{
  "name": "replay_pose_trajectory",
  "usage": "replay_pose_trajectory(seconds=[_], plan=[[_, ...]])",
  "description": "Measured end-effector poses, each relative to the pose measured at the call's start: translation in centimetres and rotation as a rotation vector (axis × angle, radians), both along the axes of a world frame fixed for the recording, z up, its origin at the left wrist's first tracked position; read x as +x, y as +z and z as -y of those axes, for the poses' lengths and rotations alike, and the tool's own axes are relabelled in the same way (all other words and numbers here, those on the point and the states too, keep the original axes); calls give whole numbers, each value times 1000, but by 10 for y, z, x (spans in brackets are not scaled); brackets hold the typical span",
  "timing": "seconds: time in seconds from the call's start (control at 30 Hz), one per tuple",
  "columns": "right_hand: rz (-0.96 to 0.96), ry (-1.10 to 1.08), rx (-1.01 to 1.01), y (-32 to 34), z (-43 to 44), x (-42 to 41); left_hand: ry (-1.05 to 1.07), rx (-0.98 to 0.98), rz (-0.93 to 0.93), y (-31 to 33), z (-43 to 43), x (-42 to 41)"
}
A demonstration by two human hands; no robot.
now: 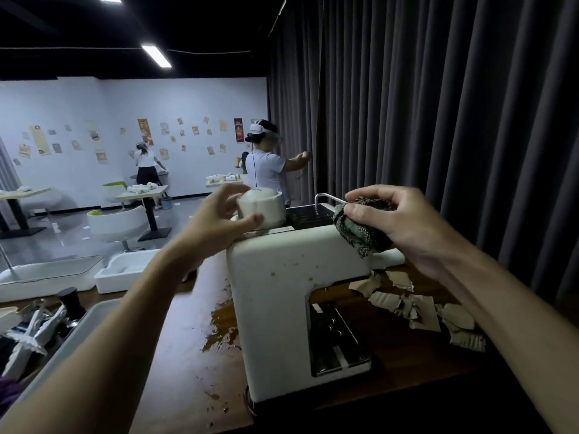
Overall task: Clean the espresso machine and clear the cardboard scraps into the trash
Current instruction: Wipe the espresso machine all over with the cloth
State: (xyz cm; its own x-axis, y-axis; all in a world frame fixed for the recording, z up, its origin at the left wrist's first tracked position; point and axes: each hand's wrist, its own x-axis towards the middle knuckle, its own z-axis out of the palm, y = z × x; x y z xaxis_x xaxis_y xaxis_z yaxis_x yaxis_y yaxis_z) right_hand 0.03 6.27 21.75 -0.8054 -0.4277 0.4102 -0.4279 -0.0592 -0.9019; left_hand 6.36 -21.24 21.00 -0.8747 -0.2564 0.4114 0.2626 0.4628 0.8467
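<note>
Your right hand [404,227] pinches the cloth [360,234] at the top right edge of the machine [269,324] — green spots [273,273] lie below-left of it. Left hand [213,227] fingers curl round the cap [263,206] on top.

curtain [438,104]: dark, right | tray [62,349]: white, left | posters [145,132]: far wall | people [266,167]: background

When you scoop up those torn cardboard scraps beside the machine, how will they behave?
Probably light and fairly stiff: the cardboard scraps look thin and corrugated. As many loose, ragged pieces overlapping on the table, they would likely scatter when pushed and need several handfuls.
</note>
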Motion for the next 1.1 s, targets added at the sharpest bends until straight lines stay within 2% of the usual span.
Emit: replay_pose_trajectory(seconds=[0.13, 0.23, 0.4, 0.6, 0.9, 1.1], plan=[[-52, -99, 31, -9, -1, 4, 152, -181, -75, -9, -14, 19], [-88, -204, 34, -26, -2, 8, 62, -186, -113, -24, -21, 37], [-457, -650, 29, -59, 7, 17, 27, -290, -114, -36, -19, 43], [-774, -822, 39, -92, 17, 16, 63, -276, -132, -41, -25, 42], [-837, -780, 92, -120, 34, 27, 65, -250, -110, -41, -28, 45], [-837, -761, 29, -110, 28, 19, 52, -247, -112, -40, -27, 45]])
